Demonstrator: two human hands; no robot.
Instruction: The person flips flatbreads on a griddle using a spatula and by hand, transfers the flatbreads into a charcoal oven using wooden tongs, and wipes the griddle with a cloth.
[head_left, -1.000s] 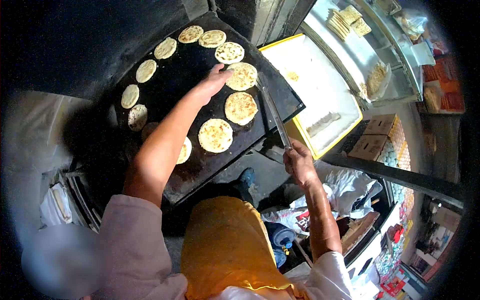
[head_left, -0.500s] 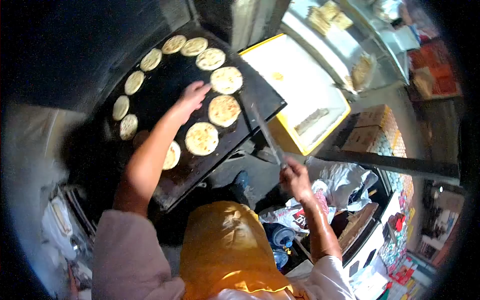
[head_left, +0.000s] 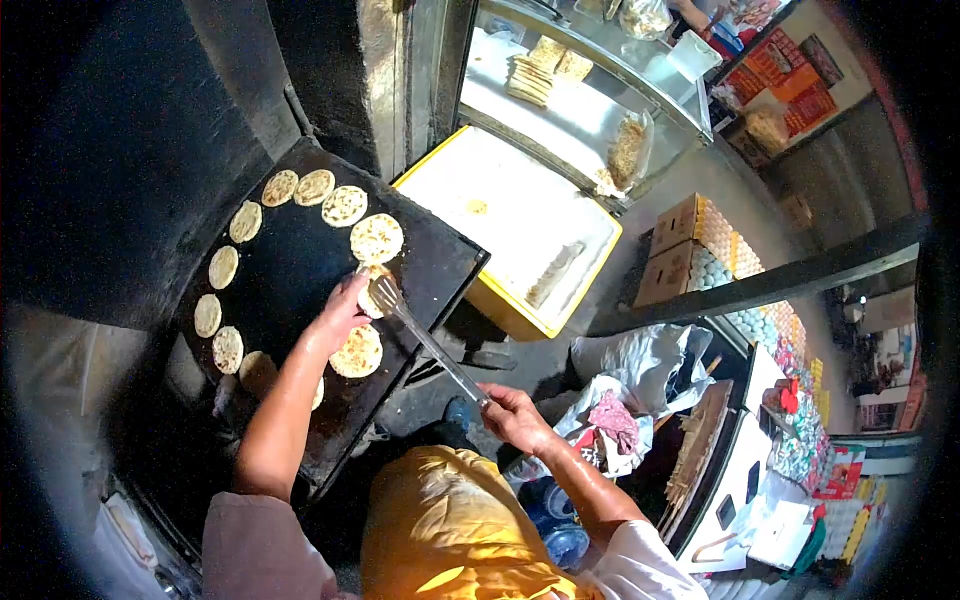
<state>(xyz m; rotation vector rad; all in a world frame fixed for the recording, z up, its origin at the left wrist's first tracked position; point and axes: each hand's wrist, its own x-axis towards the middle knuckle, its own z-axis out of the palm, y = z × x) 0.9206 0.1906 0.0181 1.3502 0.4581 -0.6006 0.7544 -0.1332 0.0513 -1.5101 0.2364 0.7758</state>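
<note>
A ring of round, browned flatbreads (head_left: pixel 377 239) lies on the dark griddle (head_left: pixel 285 270). My right hand (head_left: pixel 515 418) is closed round the handle of a slotted metal spatula (head_left: pixel 440 352). Its slotted head is over one flatbread (head_left: pixel 374 272) on the right side of the ring. At that bread's left edge, my left hand (head_left: pixel 345 303) has its fingers closed against it; hand and spatula hide much of the bread. Just below lies another flatbread (head_left: pixel 357 352). My left forearm partly covers the breads nearest me.
Right of the griddle stands a yellow-rimmed bin (head_left: pixel 500 190) with a pale top. Behind it, a glass display case (head_left: pixel 560 110) holds stacked flat pieces. Egg trays (head_left: pixel 730 240) and boxes are farther right. Plastic bags (head_left: pixel 640 370) lie by my right arm.
My left hand has reached the flatbread's edge. The spatula has swung left from beside the griddle onto that bread. The camera view has shifted, and the griddle appears farther left and lower.
</note>
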